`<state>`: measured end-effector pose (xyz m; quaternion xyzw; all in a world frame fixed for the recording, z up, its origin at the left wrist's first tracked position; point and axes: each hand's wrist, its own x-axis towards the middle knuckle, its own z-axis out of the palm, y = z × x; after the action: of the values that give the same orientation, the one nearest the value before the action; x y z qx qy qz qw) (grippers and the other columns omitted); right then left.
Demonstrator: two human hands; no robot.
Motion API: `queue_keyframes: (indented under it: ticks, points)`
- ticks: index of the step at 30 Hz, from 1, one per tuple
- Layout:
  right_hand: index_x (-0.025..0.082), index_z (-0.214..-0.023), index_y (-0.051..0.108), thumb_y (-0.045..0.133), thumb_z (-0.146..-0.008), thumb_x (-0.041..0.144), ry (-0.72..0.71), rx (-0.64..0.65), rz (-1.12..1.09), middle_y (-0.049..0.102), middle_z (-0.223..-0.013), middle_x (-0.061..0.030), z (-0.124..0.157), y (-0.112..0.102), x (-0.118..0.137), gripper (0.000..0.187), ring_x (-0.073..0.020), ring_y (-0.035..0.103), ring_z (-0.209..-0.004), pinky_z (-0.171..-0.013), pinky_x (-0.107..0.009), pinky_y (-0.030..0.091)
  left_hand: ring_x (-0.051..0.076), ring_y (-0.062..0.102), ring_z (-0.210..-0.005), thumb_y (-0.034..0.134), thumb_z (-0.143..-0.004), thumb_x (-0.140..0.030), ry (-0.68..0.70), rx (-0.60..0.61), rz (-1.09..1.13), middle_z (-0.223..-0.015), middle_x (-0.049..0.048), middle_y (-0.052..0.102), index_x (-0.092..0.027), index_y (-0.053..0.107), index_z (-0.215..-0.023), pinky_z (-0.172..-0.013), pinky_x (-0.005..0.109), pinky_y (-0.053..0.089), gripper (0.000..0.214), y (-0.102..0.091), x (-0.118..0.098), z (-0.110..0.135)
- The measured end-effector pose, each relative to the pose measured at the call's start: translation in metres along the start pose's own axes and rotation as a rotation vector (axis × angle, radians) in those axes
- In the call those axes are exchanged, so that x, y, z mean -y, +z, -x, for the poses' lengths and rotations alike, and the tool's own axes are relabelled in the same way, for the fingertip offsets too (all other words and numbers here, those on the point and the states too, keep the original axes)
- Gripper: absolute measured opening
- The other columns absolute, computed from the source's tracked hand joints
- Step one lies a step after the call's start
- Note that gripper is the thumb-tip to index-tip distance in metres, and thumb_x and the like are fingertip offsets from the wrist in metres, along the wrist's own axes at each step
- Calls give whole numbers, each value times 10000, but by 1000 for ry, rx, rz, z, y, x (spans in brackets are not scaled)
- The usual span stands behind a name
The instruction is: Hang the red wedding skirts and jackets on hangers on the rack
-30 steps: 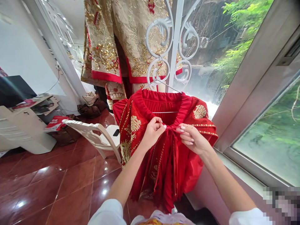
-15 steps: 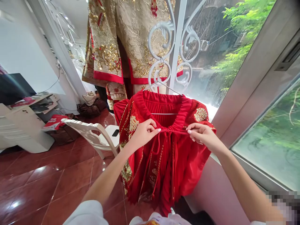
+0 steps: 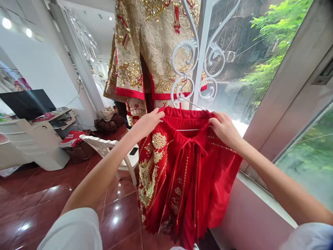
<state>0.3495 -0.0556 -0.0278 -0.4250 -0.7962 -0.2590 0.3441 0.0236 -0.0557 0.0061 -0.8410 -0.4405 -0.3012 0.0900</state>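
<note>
As the red gold-embroidered skirt (image 3: 179,180) hangs from a wire hanger (image 3: 189,102) on a white scrollwork stand (image 3: 197,59), the left hand (image 3: 147,125) and right hand (image 3: 225,130) grip its waistband (image 3: 186,113) well apart — the fingers (image 3: 157,113) of each closed on the cloth — with a white plastic chair (image 3: 104,147) nearby.

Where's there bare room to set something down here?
Bare red floor tile lies between the white plastic chair and the red embroidered garment. The white window ledge shows a free strip. It's crowded at the hanger, where the left hand and right hand grip the garment under a gold robe.
</note>
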Motion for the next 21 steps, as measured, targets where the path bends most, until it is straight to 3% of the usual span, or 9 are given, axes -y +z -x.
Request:
queue_keyframes:
  ticks: [3,6,9,11,13,15,18,21]
  points:
    - [183,-861,564,527,-816,155,227,-49,-282,615,-846,-42,-33,-25,-17,64,-147,547,-775,-757,-306,437,153,558,-748,480,-832,-221,-61,-100,308,-748,-2,544,-173,547,-929,-790,312,434,127,-22,20,-14]
    - [165,-853,548,555,-799,244,410,199,-791,587,-708,22,-68,-39,-29,96,-68,532,-618,-627,-224,426,138,574,-718,539,-795,-291,-185,-117,720,-767,-1,574,-173,556,-942,-738,300,462,189,-31,48,-29]
    - [122,-864,570,549,-788,243,514,494,-1090,617,-667,11,-84,-24,-30,145,-70,568,-541,-552,-221,440,163,597,-677,633,-709,-325,-330,94,1021,-743,35,627,-158,605,-846,-684,328,492,218,-16,67,-38]
    - [117,-858,600,580,-770,244,606,529,-1145,640,-655,-16,-84,-5,-31,156,-99,580,-516,-521,-245,463,183,608,-678,691,-638,-317,-385,250,1085,-720,51,646,-154,625,-780,-683,345,499,226,-4,73,-41]
    - [140,-849,626,617,-754,304,677,493,-1202,656,-671,-35,-78,7,-36,190,-123,589,-527,-511,-265,482,189,613,-700,698,-622,-338,-381,334,1047,-735,50,657,-162,634,-786,-694,341,497,249,-1,73,-42]
    - [166,-873,646,638,-741,390,631,424,-1157,673,-739,-51,-67,9,-45,260,-138,608,-593,-547,-276,500,182,607,-708,668,-655,-382,-325,286,879,-744,35,657,-173,638,-829,-697,317,487,274,-7,69,-39]
    - [204,-1022,639,638,-733,461,484,315,-955,683,-921,-61,-42,-1,-54,387,-161,628,-756,-681,-304,516,184,598,-732,568,-750,-434,-227,31,494,-754,30,656,-175,641,-908,-732,301,466,313,-16,56,-28]
    - [224,-1144,591,579,-775,475,401,186,-832,667,-1025,-58,-12,-2,-48,446,-189,617,-890,-801,-351,492,219,608,-826,530,-780,-450,-193,-177,275,-872,62,676,-166,626,-1001,-803,326,446,372,-10,40,-15]
